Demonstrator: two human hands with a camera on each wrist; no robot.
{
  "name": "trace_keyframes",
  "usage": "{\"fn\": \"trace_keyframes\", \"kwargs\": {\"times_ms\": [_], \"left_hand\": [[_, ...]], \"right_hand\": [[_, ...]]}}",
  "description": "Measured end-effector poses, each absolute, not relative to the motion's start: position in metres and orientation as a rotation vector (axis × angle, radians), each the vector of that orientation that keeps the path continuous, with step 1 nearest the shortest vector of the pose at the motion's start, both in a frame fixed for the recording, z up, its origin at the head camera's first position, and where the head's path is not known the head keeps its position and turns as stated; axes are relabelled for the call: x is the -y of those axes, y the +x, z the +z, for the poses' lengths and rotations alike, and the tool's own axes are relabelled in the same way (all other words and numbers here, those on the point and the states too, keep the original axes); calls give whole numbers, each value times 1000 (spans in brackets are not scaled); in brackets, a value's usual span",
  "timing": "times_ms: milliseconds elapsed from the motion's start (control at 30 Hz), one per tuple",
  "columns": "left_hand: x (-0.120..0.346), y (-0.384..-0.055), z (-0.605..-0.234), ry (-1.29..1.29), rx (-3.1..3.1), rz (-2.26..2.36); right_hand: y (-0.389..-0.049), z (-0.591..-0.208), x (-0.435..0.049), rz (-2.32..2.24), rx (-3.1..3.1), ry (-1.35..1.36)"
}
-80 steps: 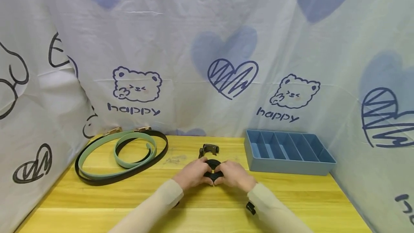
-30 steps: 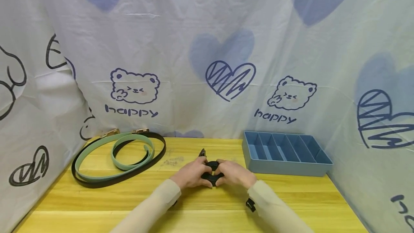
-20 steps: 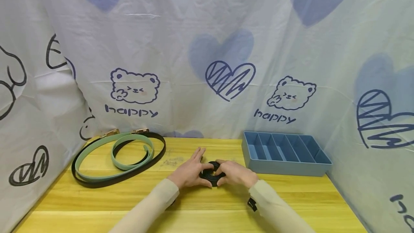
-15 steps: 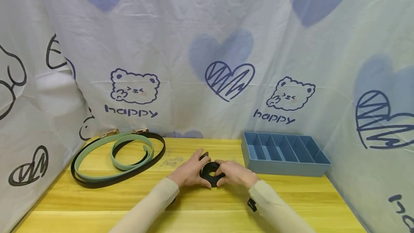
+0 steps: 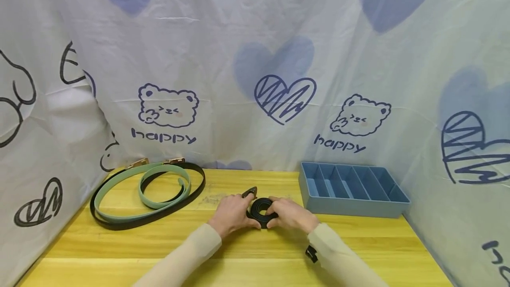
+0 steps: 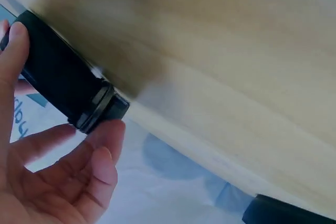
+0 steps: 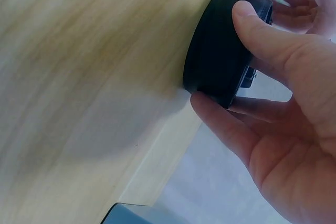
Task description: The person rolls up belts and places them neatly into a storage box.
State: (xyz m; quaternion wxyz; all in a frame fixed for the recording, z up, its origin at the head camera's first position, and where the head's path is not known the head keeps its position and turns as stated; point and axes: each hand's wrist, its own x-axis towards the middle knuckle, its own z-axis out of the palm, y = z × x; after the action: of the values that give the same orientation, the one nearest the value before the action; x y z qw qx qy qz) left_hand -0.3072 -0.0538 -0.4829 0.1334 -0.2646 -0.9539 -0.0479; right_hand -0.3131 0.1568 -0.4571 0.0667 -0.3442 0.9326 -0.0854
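Note:
A black belt (image 5: 258,219), wound into a tight round coil, stands on the table between the two hands in the head view. My left hand (image 5: 232,215) holds its left side, the thumb at the near edge. In the left wrist view, the fingertips of that hand touch the dark buckle (image 6: 113,109) at the belt's end. From the other side my right hand (image 5: 294,215) grips the coil. The right wrist view shows its thumb (image 7: 247,17) on the belt's outer face and a finger at the lower edge.
At the left lie loosely looped belts (image 5: 131,221), green on one face and black on the other, with gold-toned buckles (image 5: 174,160). A blue box (image 5: 358,207) with several compartments stands at the back right. A printed cloth (image 5: 223,123) hangs behind the wooden table (image 5: 255,269).
The buckle has swung from behind the coil to its left, close against it. My left fingers stretched out, then curled back in by the buckle. The right hand has stayed on the coil.

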Motion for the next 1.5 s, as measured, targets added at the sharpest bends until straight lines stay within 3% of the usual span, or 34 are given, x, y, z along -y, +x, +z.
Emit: {"fn": "trace_keyframes", "kwargs": {"times_ms": [267,500,767,1067,1500], "left_hand": [[54,-311,-481,-969,2927,-380],[49,-315,-479,-1191,2882,-200],[49,-318,-481,-1198,2899,-210],[55,-319,-484,-1270,2825,-220],[56,-315,-475,-1342,2674,-64]], "right_hand": [[-313,-457,-159,-288,-2783,-1110],[-310,-458,-164,-370,-2784,-1117],[-314,-469,-170,-478,-2770,-1111],[-326,-477,-179,-1014,-2848,-940],[-331,-461,-156,-528,-3054,-945]]}}
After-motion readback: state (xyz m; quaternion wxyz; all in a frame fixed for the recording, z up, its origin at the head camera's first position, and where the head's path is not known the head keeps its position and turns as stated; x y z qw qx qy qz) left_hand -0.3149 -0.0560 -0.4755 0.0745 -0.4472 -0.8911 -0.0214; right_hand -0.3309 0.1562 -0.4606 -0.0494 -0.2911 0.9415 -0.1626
